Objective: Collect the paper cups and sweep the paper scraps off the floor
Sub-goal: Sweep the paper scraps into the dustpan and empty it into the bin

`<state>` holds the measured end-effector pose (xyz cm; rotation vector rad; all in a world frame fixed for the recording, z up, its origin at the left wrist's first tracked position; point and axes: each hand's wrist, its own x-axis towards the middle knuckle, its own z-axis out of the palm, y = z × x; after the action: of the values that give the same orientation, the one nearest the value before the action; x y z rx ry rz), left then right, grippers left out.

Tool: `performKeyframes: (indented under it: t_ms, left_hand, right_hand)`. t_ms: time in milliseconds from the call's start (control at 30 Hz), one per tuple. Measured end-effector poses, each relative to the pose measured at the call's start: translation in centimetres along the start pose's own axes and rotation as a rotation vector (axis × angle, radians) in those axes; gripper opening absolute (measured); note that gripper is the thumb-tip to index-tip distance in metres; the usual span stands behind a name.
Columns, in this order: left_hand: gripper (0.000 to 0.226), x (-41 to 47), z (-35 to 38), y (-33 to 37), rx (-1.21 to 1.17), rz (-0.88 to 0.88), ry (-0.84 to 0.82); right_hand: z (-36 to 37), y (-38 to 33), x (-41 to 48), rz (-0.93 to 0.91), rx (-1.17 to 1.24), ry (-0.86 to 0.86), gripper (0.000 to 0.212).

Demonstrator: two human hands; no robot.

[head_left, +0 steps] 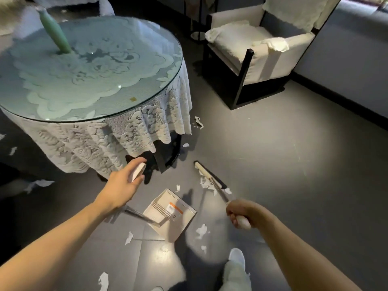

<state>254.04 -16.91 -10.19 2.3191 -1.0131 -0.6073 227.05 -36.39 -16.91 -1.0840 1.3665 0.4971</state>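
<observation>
Left hand (123,181) holds the white grip of the dustpan (168,215), right hand (243,213) clenches the handle of the broom (206,176).

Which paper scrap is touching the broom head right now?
The crumpled clump against the broom head, just beyond the dustpan. Every other scrap lies clear of the broom.

Green vase (55,32) stands on lace-draped table (105,91), armchair (252,49) beyond.
</observation>
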Motion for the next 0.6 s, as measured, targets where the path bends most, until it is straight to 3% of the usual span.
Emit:
performKeyframes:
  t_ms: [100, 333, 600]
  left_hand:
    - [0.041, -2.0, -1.4, -2.3, 0.008, 0.049, -0.032]
    - [0.043, -3.4, -3.2, -5.7, 0.026, 0.092, -0.089]
    - [0.041, -1.6, -3.8, -6.4, 0.071, 0.148, -0.104]
  right_hand:
    - [4.2, 1.8, -3.0, 0.018, 0.114, 0.008, 0.010]
    - [6.6, 3.3, -8.8, -0.062, 0.526, 0.056, 0.027]
    - [6.0, 5.2, -9.6, -0.114, 0.581, 0.190, 0.015]
